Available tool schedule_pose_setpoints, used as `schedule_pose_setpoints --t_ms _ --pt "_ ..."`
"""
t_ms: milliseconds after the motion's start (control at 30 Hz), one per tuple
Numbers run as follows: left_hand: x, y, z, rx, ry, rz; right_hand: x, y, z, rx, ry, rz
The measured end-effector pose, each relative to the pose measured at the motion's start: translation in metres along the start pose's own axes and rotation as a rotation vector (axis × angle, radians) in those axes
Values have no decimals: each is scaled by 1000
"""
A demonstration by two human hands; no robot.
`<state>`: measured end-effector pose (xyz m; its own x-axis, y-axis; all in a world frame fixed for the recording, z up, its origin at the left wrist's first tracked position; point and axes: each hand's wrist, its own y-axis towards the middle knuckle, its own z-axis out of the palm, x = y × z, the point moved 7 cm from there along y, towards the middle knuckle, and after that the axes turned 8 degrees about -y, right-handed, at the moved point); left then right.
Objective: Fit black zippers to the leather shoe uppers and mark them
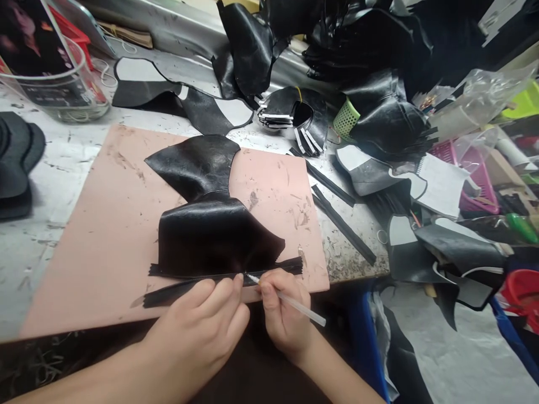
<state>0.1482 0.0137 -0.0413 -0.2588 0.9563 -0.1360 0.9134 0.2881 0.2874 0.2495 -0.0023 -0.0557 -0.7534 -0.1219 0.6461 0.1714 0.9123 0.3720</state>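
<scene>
The black leather piece (214,233) lies on the pink board (96,241), just ahead of both hands, its near edge running along a zip (165,294). The left hand (204,314) has its fingers bunched together, tips pressed down at that edge (whether they pinch the tape cannot be told, as the hand's own back hides it). The right hand (288,317) pinches a thin white pen (307,314) between thumb and fingers, its tip at the seam just beside the left fingertips.

The work looks partway along: one side of the zip sits against the leather edge, while the other side lies free, left of the left hand. Whether anything is fastened cannot be made out.

Beyond the right hand, two loose zips (347,230) on the desk (56,185) seem unused. Farther ahead of the hands stand a tied leather bundle (315,115) and a heap of leather (248,50); a clear tub (63,98) is well ahead and left of the left hand
</scene>
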Motion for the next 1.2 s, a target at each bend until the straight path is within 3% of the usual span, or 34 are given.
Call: schedule_pose_setpoints --t_ms 567,1200 --pt "0 -2 1 -9 -22 7 1 -3 1 8 5 -12" --pt "1 -6 8 93 -4 12 6 -3 0 2 -23 -75"
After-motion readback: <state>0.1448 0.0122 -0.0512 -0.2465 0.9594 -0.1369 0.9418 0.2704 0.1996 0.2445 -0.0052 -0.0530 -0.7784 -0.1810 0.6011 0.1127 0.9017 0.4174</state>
